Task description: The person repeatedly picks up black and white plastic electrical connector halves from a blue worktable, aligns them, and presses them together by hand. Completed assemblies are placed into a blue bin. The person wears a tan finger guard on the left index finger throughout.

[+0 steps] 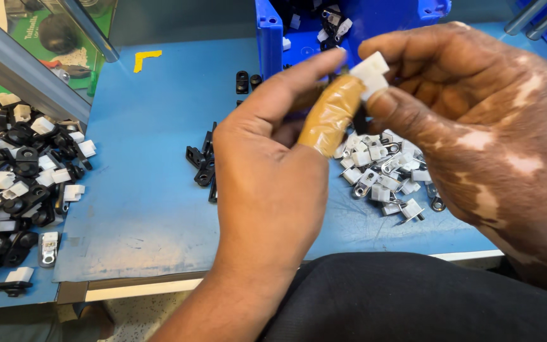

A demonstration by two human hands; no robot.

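Both of the person's hands are raised together above the blue desk [153,190], just in front of the open blue bin [270,38] at its far edge. The right hand [476,126] pinches a small white plastic clip [371,71] between thumb and forefinger, its fingers closed firmly on the piece. The left hand [273,158] meets it from the other side: its forefinger stretches out to touch the clip's near edge, and its thumb, wrapped in tan tape [330,114], presses up from beneath, so this hand is closed on the same clip too. A dark part seems to sit between the fingertips just under the white piece, but it is too hidden to make out. Directly below the hands, on the desk, lies a loose heap of white clips with metal eyelets [384,174]. Beside the left hand's knuckles sits a small cluster of black plastic brackets [202,161], and two more black pieces [247,81] rest near the bin's wall. Well apart, at the left edge of the desk, spreads a large pile of joined black and white parts [17,171]. A yellow corner marker [145,58] is stuck to the desk at the back.
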